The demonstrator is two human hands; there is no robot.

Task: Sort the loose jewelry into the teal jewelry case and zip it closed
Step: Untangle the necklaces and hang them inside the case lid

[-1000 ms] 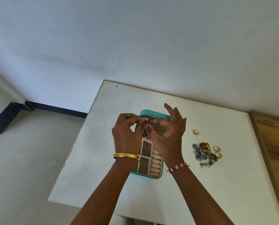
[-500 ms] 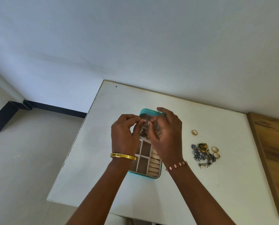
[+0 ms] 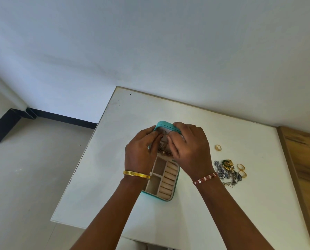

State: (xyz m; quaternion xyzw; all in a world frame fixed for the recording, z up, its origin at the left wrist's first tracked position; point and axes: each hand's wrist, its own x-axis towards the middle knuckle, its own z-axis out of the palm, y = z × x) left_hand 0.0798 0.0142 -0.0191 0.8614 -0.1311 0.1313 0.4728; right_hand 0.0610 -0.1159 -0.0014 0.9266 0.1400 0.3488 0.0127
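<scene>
One teal jewelry case [image 3: 176,188] lies open near the middle of the white table [image 3: 114,177], its long axis running from the person toward the wall and leaning a little to the left at the far end. The lid [image 3: 164,124] stands up at the far end, its pale lining facing the person. In the near half there are two open square compartments [image 3: 157,175] on the left, one behind the other, and a column of about seven beige ring rolls [image 3: 168,179] on the right.

Two hands work over the far half of the case. The left hand [image 3: 140,150] has its fingers curled inward, the tips meeting those of the right hand [image 3: 190,150], whose fingers are likewise bent and closed together. Between the fingertips hangs one small tangled piece of gold-toned jewelry [image 3: 163,150], pinched by both hands just above the case; the exact grip of each finger is hidden. The left wrist carries one gold bangle [image 3: 136,174], the right wrist one red-and-white beaded bracelet [image 3: 205,178].

To the right of the case, apart from it, lies one heap of loose jewelry [image 3: 226,171], silver-grey chains with a green and gold piece on top. Two gold rings [image 3: 241,170] rest at its right edge, one behind the other, and one more gold ring [image 3: 218,147] lies alone farther back. A wooden panel [image 3: 304,168] borders the table's right side.
</scene>
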